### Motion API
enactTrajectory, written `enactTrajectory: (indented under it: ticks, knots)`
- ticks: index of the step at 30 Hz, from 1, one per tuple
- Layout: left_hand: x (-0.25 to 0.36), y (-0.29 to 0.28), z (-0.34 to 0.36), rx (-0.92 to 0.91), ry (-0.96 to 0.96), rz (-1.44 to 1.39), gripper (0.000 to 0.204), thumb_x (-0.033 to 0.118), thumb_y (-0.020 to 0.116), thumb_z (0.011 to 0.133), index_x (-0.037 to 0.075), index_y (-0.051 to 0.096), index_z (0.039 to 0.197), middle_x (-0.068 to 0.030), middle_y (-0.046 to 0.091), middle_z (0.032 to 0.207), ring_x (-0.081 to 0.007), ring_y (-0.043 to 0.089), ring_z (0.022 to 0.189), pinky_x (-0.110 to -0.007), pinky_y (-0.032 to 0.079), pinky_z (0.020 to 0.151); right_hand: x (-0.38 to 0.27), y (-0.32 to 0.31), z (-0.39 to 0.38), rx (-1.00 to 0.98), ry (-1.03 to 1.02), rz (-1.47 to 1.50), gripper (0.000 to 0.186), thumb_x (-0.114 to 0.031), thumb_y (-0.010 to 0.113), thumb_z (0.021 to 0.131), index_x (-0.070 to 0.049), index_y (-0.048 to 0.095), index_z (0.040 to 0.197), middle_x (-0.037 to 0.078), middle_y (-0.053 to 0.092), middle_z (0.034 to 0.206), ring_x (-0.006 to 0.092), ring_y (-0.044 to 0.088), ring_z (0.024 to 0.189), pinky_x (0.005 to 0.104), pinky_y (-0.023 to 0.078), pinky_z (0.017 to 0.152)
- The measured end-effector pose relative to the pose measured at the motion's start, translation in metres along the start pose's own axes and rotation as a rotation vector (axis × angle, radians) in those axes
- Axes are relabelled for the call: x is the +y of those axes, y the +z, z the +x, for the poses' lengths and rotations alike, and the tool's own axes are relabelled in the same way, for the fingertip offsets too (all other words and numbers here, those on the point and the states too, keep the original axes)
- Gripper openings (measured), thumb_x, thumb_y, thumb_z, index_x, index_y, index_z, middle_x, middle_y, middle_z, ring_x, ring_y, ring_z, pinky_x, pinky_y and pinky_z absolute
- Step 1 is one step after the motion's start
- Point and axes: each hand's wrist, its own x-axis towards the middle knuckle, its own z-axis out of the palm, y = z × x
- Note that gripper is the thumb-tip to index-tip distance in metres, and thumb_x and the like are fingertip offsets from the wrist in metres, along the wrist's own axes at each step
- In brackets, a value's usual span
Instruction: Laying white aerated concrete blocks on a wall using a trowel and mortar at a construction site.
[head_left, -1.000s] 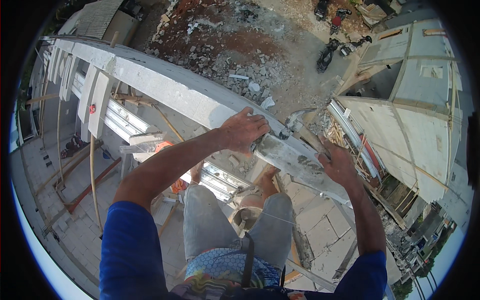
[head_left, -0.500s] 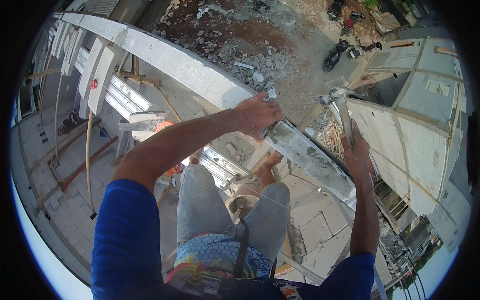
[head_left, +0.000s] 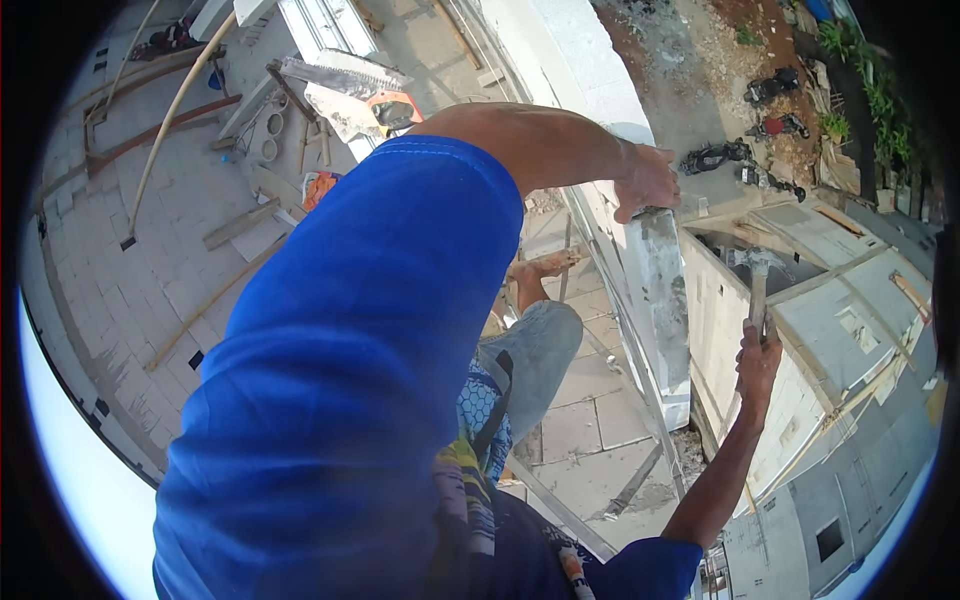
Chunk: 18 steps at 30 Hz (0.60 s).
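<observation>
My left hand (head_left: 650, 182) grips the end of a pale wall block (head_left: 578, 50), its fingers bent over the edge. Beside that hand, a lower stretch of the wall (head_left: 657, 285) runs toward me with grey mortar smears on it. To the right, beyond the wall's outer side, my right hand (head_left: 758, 360) is closed round the handle of a hammer (head_left: 759, 275). The hammer stands head up, apart from the wall. My left arm crosses in front of my body and hides part of my legs.
A handsaw (head_left: 345, 75) with an orange handle lies at the upper left on pale boards and metal channels. Wooden poles (head_left: 165, 135) lean over the tiled floor far below. Outside the wall stand motorcycles (head_left: 715, 157) and a lower pale building (head_left: 840, 290).
My view has turned and leaned to the right, so the wall now runs more steeply. The hammer has moved outward, away from the wall. My left hand stays on the block's end.
</observation>
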Motion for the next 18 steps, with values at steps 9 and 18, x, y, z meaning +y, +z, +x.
enactTrajectory:
  ticks: [9,18]
  knots:
    - [0.002,-0.002,0.009,0.091,0.059,-0.050,0.066,0.032,0.080,0.052,0.012,0.056,0.111,-0.0053,0.061,0.102,-0.0249,0.056,0.108,-0.047,0.033,0.095,0.028,0.015,0.032,0.050,0.044,0.105,0.027,-0.022,0.059,0.091,-0.002,0.055,0.108,-0.005,0.040,0.061,0.0044,0.037,0.043,0.0242,0.030,0.035]
    - [-0.001,0.000,0.004,0.002,0.015,-0.059,0.066,0.031,0.080,0.054,0.011,0.056,0.112,-0.0058,0.061,0.104,-0.0249,0.055,0.111,-0.050,0.029,0.102,0.003,0.045,0.050,-0.122,-0.004,-0.024,0.048,-0.020,0.060,0.090,-0.003,0.051,0.134,-0.002,0.044,0.062,0.0068,0.041,0.045,0.0246,0.035,0.038]
